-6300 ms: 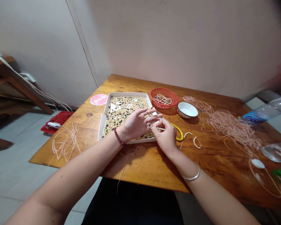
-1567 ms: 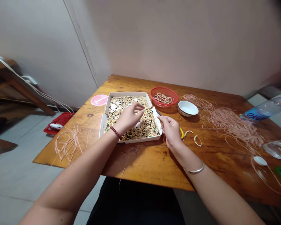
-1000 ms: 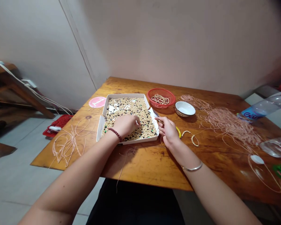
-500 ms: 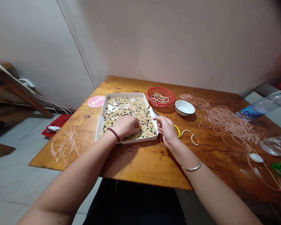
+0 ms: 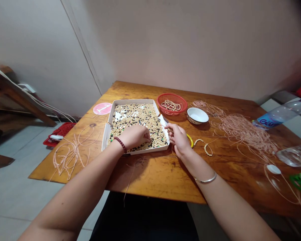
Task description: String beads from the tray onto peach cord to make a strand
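A shallow white tray (image 5: pixel 106 134) holds a layer of cream beads (image 5: pixel 134 110) mixed with black and a few green ones. My left hand (image 5: pixel 134 136) reaches over its front part, thumb and fingers pinched together down at the beads. Whatever is between those fingertips is too small to make out. By the tray's right edge, my right hand (image 5: pixel 178 138) is closed, with a thin cord at its fingertips. Close to its wrist, a short string of cream beads (image 5: pixel 206 149) lies on the table. Part of a yellow ring-shaped handle (image 5: pixel 190 140) shows behind this hand.
A red basket (image 5: pixel 160 106) with strung beads and a white bowl (image 5: pixel 198 115) stand behind. Tangled pink cords (image 5: pixel 243 132) spread over the right side, beside a plastic bottle (image 5: pixel 278 115). More loose cords (image 5: pixel 70 155) and a pink disc (image 5: pixel 102 108) lie left on the wooden table (image 5: pixel 160 174).
The fingers of my left hand have shifted slightly among the beads. My right hand stays almost in place at the tray's edge.
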A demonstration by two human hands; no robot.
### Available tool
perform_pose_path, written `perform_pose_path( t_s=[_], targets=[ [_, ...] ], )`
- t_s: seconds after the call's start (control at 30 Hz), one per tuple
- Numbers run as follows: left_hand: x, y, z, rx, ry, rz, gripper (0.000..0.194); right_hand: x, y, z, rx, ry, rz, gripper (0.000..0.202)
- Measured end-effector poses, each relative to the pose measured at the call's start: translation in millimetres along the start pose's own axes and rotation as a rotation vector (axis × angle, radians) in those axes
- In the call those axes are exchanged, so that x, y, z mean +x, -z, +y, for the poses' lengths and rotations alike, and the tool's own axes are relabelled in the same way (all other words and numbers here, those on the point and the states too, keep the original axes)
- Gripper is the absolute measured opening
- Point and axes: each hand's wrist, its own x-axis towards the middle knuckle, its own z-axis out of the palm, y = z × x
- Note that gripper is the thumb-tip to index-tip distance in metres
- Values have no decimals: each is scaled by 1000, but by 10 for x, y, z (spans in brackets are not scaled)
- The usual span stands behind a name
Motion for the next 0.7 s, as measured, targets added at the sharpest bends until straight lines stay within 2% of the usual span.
perform_pose_path(
  t_s=[0.07, 0.13, 0.2, 0.27, 0.37, 0.43, 0.57, 0.7],
  targets=[
    [6, -12, 0, -27, -6, 17, 13, 7, -4, 12, -45, 52, -8, 22],
    [26, -15, 16, -110, -8, 96, 14, 25, -4, 40, -85, 116, -16, 25],
    [57, -6, 42, -264, -14, 207, 17, 47, -1, 75, -114, 164, -27, 26],
    [88, 10, 71, -488, -18, 260, 19, 62, 1, 104, -143, 189, -33, 27],
    [118, 30, 104, -825, -11, 219, 20, 58, -2, 119, -193, 215, -22, 28],
    [123, 33, 117, -961, -12, 184, 17, 45, -6, 115, -224, 236, -15, 29],
    [121, 23, 121, -1035, -12, 164, 14, 26, -11, 101, -249, 254, -6, 29],
    [127, 13, 110, -1003, 4, 175, 13, 10, -21, 83, -248, 249, -19, 26]
  ],
)
